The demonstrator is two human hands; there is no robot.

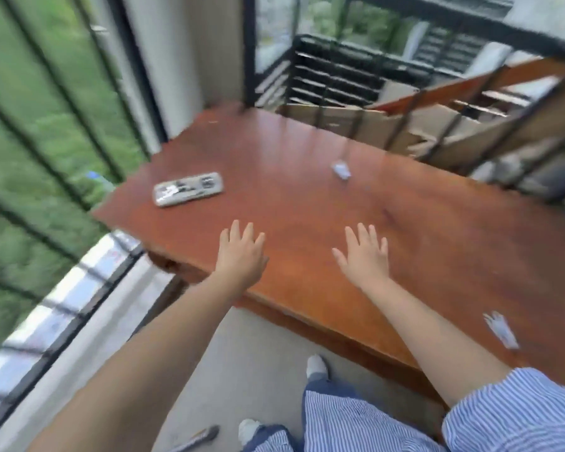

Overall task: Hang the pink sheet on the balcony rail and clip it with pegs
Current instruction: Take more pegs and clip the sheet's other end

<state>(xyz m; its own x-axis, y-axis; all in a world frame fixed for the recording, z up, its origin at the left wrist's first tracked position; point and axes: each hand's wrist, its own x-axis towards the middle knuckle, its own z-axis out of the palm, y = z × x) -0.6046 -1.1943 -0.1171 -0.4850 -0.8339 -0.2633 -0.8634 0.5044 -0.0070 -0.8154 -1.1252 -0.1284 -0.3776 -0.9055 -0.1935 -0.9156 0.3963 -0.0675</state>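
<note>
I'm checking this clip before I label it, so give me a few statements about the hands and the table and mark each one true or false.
1. Both hands are open with fingers spread, left hand and right hand. True.
2. A pink sheet lies on the wooden table. False: no pink sheet is in view.
3. A flat silver case lies on the table, beyond the left hand. True.
4. The right hand is holding a peg. False: it holds nothing.
5. The black railing stands to the person's left, with greenery beyond it. True.
</note>
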